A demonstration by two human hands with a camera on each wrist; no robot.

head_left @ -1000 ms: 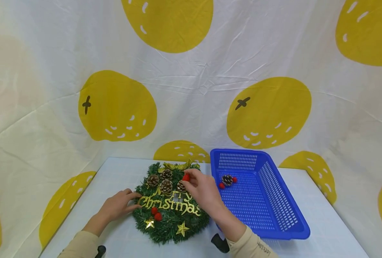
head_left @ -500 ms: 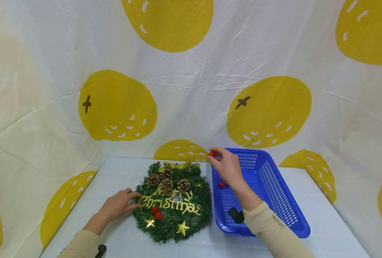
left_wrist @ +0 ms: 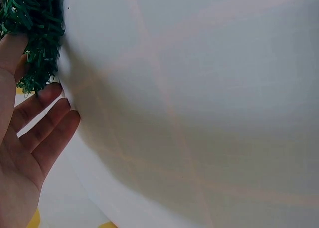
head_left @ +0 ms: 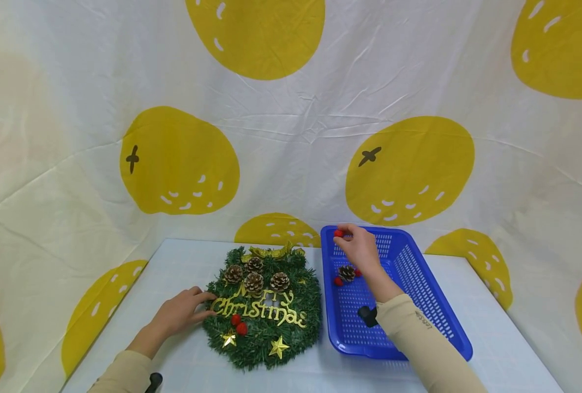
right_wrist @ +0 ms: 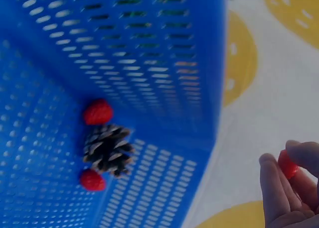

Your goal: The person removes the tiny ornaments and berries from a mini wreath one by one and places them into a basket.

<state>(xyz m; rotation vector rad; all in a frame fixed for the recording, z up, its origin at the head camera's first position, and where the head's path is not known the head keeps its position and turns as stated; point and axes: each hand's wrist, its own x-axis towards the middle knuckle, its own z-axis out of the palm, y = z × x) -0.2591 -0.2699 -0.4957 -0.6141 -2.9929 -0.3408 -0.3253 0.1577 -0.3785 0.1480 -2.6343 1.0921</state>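
A green Christmas wreath (head_left: 263,311) with gold lettering, pine cones, gold stars and red berries lies on the white table (head_left: 183,360). My left hand (head_left: 180,312) rests with straight fingers against the wreath's left edge (left_wrist: 37,44). My right hand (head_left: 357,246) is raised over the far left corner of the blue basket (head_left: 433,322) and pinches a red berry (head_left: 338,233) (right_wrist: 287,164) between thumb and fingertips. On the basket floor lie a pine cone (head_left: 346,272) (right_wrist: 107,149) and two red berries (right_wrist: 97,111) (right_wrist: 92,179).
A white cloth with big yellow fruit shapes (head_left: 408,169) hangs behind and beside the table. The basket stands just right of the wreath. Bare table surface (left_wrist: 199,103) stretches to the left and front of the wreath.
My right hand has pulled a red berry off the wreath's top and carried it right and away, to above the basket's far corner. The left hand has stayed put.
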